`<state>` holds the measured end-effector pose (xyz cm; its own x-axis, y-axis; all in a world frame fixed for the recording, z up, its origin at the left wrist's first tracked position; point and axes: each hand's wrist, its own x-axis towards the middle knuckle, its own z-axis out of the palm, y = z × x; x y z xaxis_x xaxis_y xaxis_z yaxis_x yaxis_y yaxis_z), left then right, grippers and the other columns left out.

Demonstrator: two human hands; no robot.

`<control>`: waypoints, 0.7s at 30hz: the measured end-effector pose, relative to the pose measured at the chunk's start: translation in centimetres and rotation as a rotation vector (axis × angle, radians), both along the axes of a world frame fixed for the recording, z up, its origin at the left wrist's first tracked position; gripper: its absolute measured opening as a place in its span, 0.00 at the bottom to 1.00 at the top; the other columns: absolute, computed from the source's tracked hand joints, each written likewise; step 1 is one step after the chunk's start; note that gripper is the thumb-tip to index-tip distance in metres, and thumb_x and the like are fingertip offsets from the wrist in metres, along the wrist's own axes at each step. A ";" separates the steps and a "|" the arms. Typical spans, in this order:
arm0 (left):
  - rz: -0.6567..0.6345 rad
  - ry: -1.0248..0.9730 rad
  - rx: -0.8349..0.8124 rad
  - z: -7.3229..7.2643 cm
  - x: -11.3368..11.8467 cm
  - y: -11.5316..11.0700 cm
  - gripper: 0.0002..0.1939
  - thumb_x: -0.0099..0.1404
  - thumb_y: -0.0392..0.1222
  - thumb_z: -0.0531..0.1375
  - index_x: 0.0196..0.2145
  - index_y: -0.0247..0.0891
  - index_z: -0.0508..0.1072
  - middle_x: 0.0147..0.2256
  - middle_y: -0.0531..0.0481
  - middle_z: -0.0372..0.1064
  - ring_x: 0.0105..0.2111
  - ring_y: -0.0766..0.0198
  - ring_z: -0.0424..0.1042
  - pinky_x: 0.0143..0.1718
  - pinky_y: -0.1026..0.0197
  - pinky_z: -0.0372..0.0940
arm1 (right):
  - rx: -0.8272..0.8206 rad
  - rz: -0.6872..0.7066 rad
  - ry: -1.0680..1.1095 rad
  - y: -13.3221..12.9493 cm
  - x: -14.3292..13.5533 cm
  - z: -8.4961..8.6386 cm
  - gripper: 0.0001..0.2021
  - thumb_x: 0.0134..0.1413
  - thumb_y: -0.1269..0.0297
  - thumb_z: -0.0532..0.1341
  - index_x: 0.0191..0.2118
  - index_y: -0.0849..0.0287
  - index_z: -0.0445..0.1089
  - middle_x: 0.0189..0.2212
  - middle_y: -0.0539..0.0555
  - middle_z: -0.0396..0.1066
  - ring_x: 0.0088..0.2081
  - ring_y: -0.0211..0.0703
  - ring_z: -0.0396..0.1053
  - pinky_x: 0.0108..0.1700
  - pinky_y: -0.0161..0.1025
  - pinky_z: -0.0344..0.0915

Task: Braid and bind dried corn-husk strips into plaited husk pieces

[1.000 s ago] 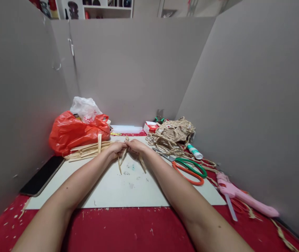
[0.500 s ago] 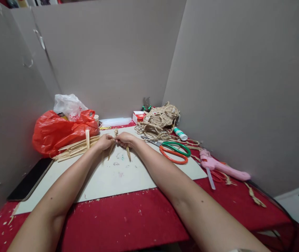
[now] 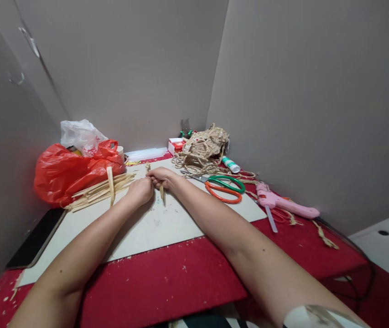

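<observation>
My left hand [image 3: 141, 190] is closed in a fist-like grip beside my right hand [image 3: 162, 176], over the middle of a white board [image 3: 136, 241]. Both work on one small piece of braided straw [image 3: 147, 167], its twisted end poking up beyond the fingers. From under my right hand, which pinches the piece, a flat loose end [image 3: 162, 195] hangs toward me. My left fingertips are mostly hidden behind the back of that hand. Just left of them lies a bundle of pale dry strips [image 3: 100, 191], one strip [image 3: 110, 182] lying across it.
Scissors [image 3: 226, 187], a rope heap [image 3: 206, 148], a glue stick tube [image 3: 231, 164] and a pink glue gun [image 3: 283, 205] lie right. A red plastic bag [image 3: 67, 175] and a phone [image 3: 37, 239] are left. Clear sticks [image 3: 146, 154] lie behind; grey panels [image 3: 129, 68] enclose the red tabletop [image 3: 167, 282].
My left hand has rolled over and come nearer to me, against my right hand. The strip that hung below it no longer shows. The view has shifted slightly.
</observation>
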<state>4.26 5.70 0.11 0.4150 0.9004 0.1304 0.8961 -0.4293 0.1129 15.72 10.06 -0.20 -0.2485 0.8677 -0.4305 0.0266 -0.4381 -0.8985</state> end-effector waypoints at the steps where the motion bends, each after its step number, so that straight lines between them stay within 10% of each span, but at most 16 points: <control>1: -0.022 -0.030 -0.037 0.3 -0.3 0.2 0.18 0.63 0.46 0.48 0.34 0.33 0.74 0.34 0.36 0.74 0.33 0.53 0.72 0.33 0.59 0.60 | -0.007 0.018 0.012 0.0 0.2 0.1 0.16 0.58 0.73 0.50 0.20 0.59 0.49 0.09 0.41 0.47 0.10 0.25 0.42 0.11 0.23 0.39; 5: -0.027 -0.399 -0.262 1.9 -2.1 2.4 0.22 0.62 0.53 0.48 0.22 0.35 0.70 0.18 0.47 0.68 0.19 0.63 0.66 0.24 0.63 0.58 | -0.037 0.110 0.074 0.1 1.3 0.6 0.14 0.57 0.74 0.51 0.21 0.60 0.52 0.09 0.39 0.43 0.10 0.25 0.38 0.11 0.23 0.39; 10: 0.151 -1.066 -0.361 1.4 -2.5 4.2 0.07 0.60 0.40 0.54 0.28 0.34 0.67 0.22 0.52 0.67 0.19 0.71 0.64 0.24 0.68 0.58 | -0.040 0.190 0.137 0.4 1.9 0.4 0.13 0.59 0.73 0.48 0.23 0.61 0.53 0.10 0.39 0.41 0.11 0.25 0.36 0.11 0.22 0.38; 14: 0.134 -1.074 -0.659 0.2 -1.2 3.9 0.08 0.60 0.36 0.53 0.24 0.33 0.65 0.17 0.53 0.60 0.13 0.74 0.56 0.16 0.69 0.51 | -0.018 0.236 0.118 0.3 1.8 0.2 0.12 0.59 0.72 0.48 0.23 0.61 0.55 0.11 0.39 0.42 0.11 0.25 0.36 0.12 0.23 0.37; 21: 0.147 -0.987 -0.691 0.1 -1.4 4.2 0.10 0.60 0.35 0.53 0.22 0.34 0.66 0.13 0.61 0.45 0.10 0.77 0.42 0.13 0.68 0.36 | 0.166 0.294 -0.181 0.0 2.5 0.4 0.08 0.55 0.71 0.52 0.26 0.62 0.60 0.12 0.40 0.43 0.12 0.27 0.38 0.14 0.26 0.39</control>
<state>2.90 9.95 0.19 0.2961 0.9354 -0.1935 0.3306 0.0897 0.9395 18.20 10.06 0.20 -0.4303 0.8322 -0.3496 0.2941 -0.2369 -0.9259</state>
